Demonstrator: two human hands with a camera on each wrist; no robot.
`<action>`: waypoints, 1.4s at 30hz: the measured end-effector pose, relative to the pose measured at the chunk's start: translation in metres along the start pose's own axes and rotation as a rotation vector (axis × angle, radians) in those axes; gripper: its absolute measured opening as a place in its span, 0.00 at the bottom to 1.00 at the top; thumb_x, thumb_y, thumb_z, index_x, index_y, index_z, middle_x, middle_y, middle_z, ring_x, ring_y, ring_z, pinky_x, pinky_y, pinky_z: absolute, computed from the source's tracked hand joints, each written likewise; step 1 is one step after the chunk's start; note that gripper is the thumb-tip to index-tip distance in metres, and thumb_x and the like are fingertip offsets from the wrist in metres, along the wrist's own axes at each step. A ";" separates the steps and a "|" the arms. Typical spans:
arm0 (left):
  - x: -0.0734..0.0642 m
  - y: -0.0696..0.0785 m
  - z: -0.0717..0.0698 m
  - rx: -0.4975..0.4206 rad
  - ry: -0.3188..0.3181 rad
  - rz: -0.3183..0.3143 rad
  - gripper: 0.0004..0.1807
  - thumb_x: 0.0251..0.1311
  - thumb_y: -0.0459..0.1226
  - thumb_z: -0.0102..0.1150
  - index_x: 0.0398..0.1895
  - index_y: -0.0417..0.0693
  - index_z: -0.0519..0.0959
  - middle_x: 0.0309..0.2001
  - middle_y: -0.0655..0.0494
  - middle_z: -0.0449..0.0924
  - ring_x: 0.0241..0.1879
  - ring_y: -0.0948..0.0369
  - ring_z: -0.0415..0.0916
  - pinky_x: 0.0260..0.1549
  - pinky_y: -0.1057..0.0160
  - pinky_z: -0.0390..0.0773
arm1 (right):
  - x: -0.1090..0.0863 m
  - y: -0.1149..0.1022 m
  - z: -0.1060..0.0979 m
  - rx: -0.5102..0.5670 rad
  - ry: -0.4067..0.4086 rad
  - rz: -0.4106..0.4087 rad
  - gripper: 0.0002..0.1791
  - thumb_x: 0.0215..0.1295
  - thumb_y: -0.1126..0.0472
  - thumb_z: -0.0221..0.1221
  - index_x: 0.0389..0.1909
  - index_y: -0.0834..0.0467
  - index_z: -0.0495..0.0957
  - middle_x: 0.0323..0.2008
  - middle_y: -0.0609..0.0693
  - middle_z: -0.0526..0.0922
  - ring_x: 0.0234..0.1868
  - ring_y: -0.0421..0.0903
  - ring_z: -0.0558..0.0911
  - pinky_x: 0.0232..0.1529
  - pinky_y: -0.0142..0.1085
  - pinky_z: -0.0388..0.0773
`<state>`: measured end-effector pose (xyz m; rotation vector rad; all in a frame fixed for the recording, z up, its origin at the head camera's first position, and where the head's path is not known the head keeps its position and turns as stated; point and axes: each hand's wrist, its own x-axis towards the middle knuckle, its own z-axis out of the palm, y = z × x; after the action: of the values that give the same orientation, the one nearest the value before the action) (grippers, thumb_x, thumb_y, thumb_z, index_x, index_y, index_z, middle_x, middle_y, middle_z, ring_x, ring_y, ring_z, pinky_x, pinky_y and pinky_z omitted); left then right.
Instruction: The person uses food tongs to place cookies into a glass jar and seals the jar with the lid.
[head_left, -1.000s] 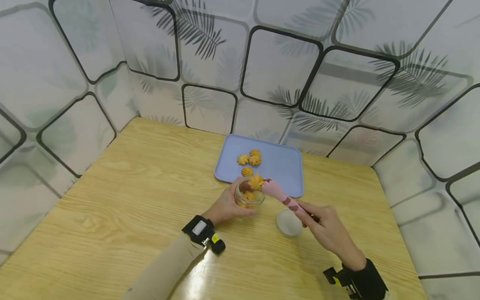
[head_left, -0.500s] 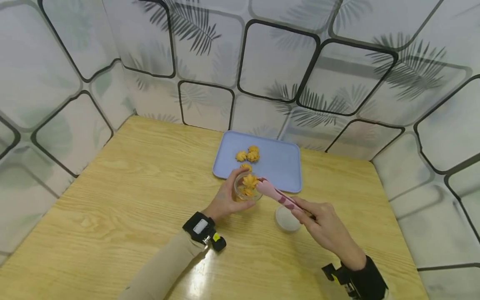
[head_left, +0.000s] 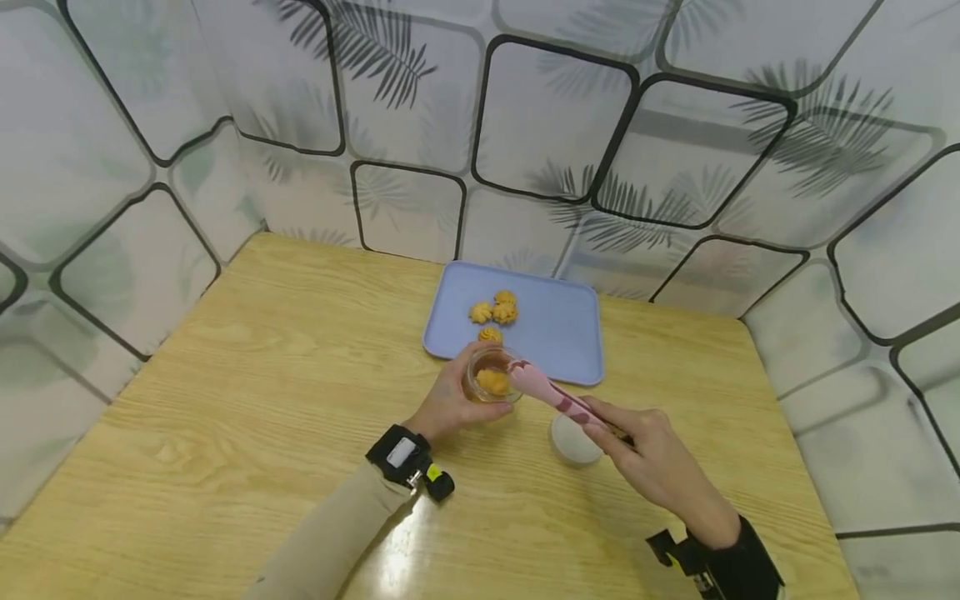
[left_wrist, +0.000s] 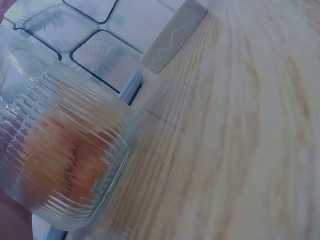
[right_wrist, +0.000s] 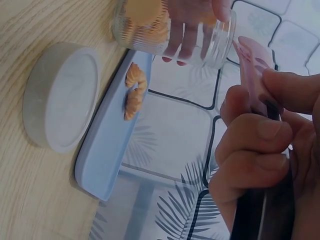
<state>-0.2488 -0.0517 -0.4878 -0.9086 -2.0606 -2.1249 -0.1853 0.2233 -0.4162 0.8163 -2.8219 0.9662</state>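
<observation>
Running back to the patterned wall [head_left: 555, 121], the wooden tabletop [head_left: 300, 375] spreads broadly left of the left hand [head_left: 453, 402], with a narrower strip right of the right hand [head_left: 656, 450]. The left fingers curl around a ribbed glass jar [left_wrist: 75, 130] near the blue tray's [head_left: 558, 325] front edge; the right thumb and fingers pinch pink-tipped tongs [head_left: 551, 390], tips at the jar's mouth. Four swirled cookies [head_left: 505, 312] sit on the tray's left half, the nearest just beyond the left fingertips. A round white lid [head_left: 573, 442] lies between jar and right hand, partly covered by the tongs. Ribbed glass blurs the cookies inside the jar [head_left: 492, 382], so their number is hard to tell; whether the tongs touch the rim is unclear.
</observation>
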 end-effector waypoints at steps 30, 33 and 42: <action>-0.001 -0.010 0.005 -0.144 0.025 0.072 0.38 0.41 0.19 0.66 0.59 0.23 0.60 0.51 0.24 0.70 0.52 0.28 0.65 0.53 0.29 0.65 | 0.101 0.054 0.049 -0.351 -0.097 0.085 0.25 0.69 0.49 0.54 0.57 0.63 0.74 0.34 0.59 0.85 0.30 0.52 0.82 0.29 0.50 0.80; 0.000 -0.010 0.005 -0.156 0.024 0.077 0.38 0.41 0.18 0.65 0.59 0.22 0.59 0.51 0.21 0.68 0.51 0.27 0.64 0.52 0.28 0.64 | 0.107 0.053 0.054 -0.347 -0.116 0.089 0.23 0.68 0.48 0.55 0.54 0.61 0.75 0.31 0.56 0.83 0.27 0.50 0.80 0.26 0.46 0.78; -0.001 -0.028 0.003 -0.146 0.040 0.079 0.40 0.40 0.19 0.67 0.60 0.27 0.59 0.51 0.23 0.69 0.52 0.32 0.67 0.54 0.32 0.66 | 0.114 0.048 0.061 -0.345 -0.148 0.102 0.22 0.68 0.50 0.56 0.54 0.61 0.75 0.31 0.57 0.83 0.28 0.50 0.80 0.28 0.48 0.78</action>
<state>-0.2584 -0.0459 -0.5132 -0.9386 -1.8387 -2.2567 -0.3003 0.1662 -0.4685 0.7330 -3.0547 0.4176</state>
